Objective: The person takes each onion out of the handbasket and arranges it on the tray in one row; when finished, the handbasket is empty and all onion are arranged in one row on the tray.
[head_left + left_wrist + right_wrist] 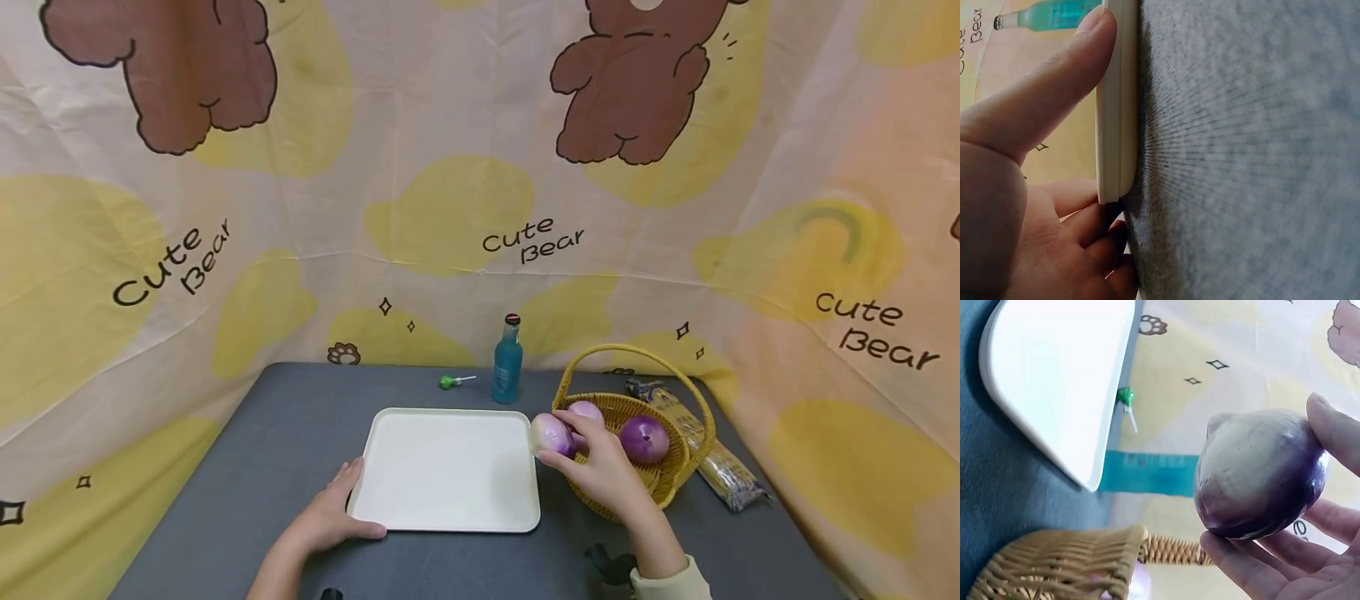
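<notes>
My right hand (600, 471) holds a purple-and-white onion (551, 435) between thumb and fingers, over the gap between the tray and the basket's left rim. In the right wrist view, that onion (1260, 475) is raised clear of the wicker basket (1072, 562). Two more onions show in the yellow basket (667, 492): a dark purple one (647, 439) and a paler one (587, 412), partly behind my fingers. My left hand (326, 512) grips the near left corner of a white tray (450, 471). Its thumb lies on the near rim; its fingers bend beside the left edge.
Behind the tray stand a blue bottle (507, 362) and a green lollipop (450, 382). A long shiny packet (731, 475) lies right of the basket, whose tall handle (637, 348) arches above it. Near my right wrist is a dark green object (611, 567). A printed cloth hangs behind the grey table (247, 467).
</notes>
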Motion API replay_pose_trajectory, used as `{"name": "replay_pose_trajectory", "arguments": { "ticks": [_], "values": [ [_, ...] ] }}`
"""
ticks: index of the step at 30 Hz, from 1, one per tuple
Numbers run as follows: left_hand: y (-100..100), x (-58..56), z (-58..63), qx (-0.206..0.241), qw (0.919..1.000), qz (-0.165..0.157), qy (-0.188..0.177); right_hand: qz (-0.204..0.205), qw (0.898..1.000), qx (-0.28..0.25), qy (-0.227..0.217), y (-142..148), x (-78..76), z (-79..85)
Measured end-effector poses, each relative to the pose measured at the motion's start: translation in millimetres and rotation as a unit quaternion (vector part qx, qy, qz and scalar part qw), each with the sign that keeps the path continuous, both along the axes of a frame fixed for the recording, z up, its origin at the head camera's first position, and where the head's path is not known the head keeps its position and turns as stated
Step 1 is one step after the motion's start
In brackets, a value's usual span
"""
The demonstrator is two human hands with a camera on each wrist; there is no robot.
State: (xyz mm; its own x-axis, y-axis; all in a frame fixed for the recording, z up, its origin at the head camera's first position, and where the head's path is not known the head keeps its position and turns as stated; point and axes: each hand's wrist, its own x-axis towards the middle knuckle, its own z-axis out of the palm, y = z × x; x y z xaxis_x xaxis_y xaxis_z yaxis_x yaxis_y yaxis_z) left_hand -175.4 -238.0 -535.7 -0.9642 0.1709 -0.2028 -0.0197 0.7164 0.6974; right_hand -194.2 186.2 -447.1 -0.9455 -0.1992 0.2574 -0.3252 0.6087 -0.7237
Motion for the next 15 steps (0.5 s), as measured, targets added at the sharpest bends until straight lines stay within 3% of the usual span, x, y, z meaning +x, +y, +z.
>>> {"name": "replay_pose_trajectory", "arguments": {
  "ticks": [7,15],
  "values": [
    [-2,0.4,-0.8,0.004,1.0,0.0,0.002,0.018,0.999,-0.016,-0.021,-16,-3.8,-0.9],
    [0,1.6,1.5,0.011,0.9999,-0.003,0.0,0.024,1.0,0.01,0.009,-29,-8.7,-3.8]
  ]
}}
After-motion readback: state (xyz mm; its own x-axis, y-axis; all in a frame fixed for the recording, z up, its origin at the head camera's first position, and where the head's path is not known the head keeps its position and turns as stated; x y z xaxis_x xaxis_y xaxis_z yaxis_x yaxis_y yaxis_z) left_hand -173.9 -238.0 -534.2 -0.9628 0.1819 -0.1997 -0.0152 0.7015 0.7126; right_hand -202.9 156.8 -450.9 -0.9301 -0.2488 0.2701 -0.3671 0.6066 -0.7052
